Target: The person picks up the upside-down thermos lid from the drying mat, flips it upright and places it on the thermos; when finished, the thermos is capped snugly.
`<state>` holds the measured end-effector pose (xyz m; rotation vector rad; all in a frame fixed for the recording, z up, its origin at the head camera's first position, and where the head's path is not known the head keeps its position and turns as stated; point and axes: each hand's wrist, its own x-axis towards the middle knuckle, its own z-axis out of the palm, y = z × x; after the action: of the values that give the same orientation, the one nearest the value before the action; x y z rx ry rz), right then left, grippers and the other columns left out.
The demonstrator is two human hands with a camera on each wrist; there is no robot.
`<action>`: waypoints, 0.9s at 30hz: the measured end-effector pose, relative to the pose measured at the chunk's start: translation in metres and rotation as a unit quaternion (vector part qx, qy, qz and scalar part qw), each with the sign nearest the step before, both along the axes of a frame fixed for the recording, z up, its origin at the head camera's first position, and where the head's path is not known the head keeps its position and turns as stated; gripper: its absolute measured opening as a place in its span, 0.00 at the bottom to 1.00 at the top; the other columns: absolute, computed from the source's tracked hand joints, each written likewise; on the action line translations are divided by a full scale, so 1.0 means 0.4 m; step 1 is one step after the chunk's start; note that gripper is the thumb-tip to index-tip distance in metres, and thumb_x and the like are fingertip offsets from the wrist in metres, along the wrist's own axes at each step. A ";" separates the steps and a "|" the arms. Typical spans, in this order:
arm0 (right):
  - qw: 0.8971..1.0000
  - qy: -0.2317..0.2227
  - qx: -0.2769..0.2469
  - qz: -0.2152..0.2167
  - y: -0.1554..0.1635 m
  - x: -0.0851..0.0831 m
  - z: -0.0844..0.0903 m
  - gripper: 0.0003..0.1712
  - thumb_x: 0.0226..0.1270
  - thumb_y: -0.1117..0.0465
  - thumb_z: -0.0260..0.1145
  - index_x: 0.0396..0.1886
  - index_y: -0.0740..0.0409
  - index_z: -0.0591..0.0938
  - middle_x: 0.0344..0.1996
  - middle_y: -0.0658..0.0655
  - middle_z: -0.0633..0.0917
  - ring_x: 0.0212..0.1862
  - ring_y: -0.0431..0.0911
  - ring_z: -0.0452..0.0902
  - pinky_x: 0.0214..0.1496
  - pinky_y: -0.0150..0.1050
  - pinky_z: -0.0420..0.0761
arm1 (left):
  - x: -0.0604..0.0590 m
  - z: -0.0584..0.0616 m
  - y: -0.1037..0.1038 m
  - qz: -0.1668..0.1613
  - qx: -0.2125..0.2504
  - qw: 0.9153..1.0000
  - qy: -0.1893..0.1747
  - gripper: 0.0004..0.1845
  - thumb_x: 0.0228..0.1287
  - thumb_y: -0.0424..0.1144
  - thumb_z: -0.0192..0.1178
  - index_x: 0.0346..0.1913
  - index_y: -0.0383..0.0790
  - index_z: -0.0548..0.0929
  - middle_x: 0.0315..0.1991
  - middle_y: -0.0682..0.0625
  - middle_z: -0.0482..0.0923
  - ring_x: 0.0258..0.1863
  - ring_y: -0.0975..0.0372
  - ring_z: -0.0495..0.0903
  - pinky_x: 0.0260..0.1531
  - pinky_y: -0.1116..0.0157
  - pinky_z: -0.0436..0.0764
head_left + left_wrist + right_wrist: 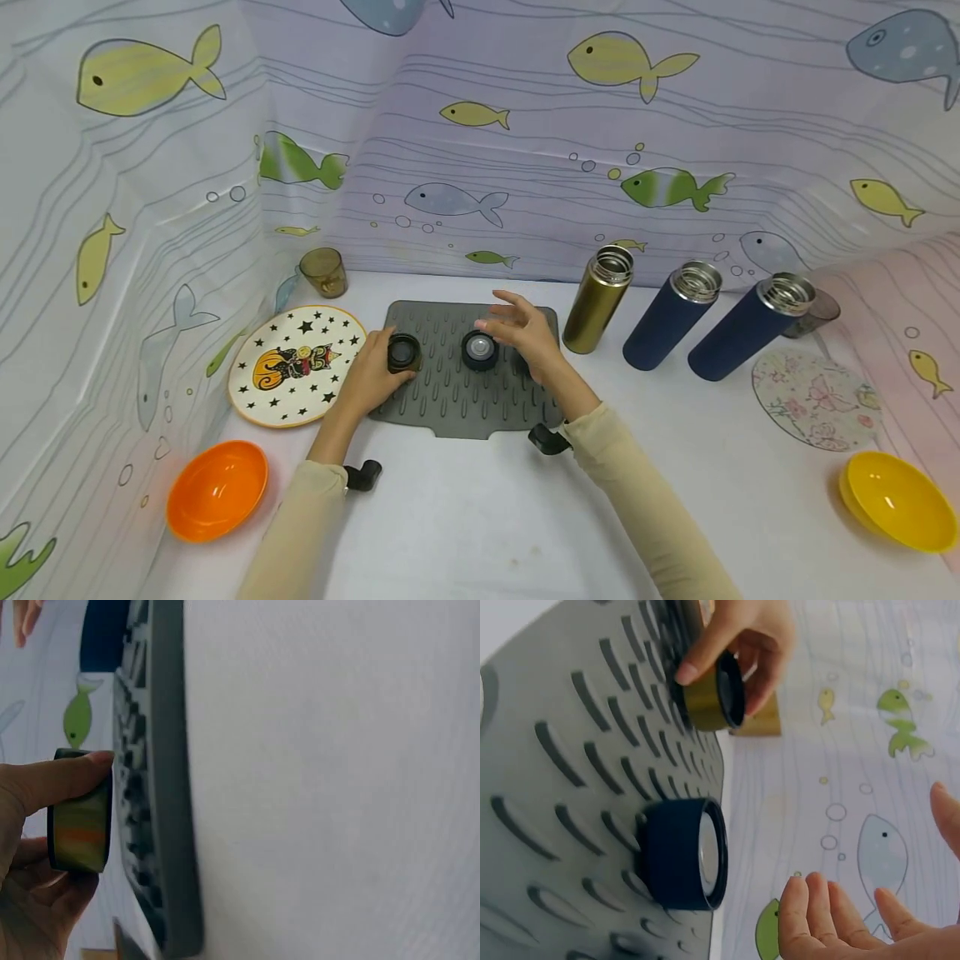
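The white bench [465, 517] carries a grey ribbed drying mat [450, 400], with three open, lidless flasks standing just to its right: a gold flask [597, 300] and two navy flasks [671, 317] [750, 327].

Two lids sit on the mat. The gold lid [403, 352] lies near the mat's left edge; the navy lid [479, 350] lies at its centre, inner face up.

The left hand [371, 379] grasps the gold lid, thumb and fingers curled round its rim, the lid resting on the ribs. The right hand [525, 329] is released, fingers spread, hovering just beside the navy lid without touching it.

Judgement: the placing is sound if each lid is seated flat across the ribs, well apart from its neighbour, and the grasp is let go only once the lid sits steady.
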<state>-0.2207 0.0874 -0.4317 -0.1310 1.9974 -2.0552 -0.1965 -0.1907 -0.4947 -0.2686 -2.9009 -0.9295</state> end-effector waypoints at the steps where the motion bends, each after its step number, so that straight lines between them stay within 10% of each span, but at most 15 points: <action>1: 1.000 -0.003 -0.001 0.003 -0.003 0.004 -0.002 0.37 0.64 0.59 0.71 0.72 0.45 0.69 0.66 0.58 0.76 0.64 0.54 0.75 0.67 0.54 0.74 | 0.006 0.005 0.004 0.000 0.004 1.000 0.003 0.46 0.51 0.37 0.77 0.70 0.25 0.63 0.60 0.31 0.69 0.60 0.41 0.73 0.62 0.44 0.72; 27: 0.989 -0.058 -0.040 0.130 -0.027 0.098 -0.030 0.28 0.69 0.62 0.64 0.65 0.70 0.74 0.61 0.68 0.78 0.55 0.52 0.82 0.58 0.49 0.82 | 0.142 0.140 0.172 -0.095 0.060 0.980 0.166 0.39 0.45 0.30 0.79 0.62 0.32 0.71 0.56 0.40 0.71 0.55 0.48 0.78 0.55 0.51 0.81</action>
<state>-0.1814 0.0767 -0.4437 -0.2657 1.7305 -1.9301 -0.1397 -0.1217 -0.4386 -0.6346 -2.5365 -0.9747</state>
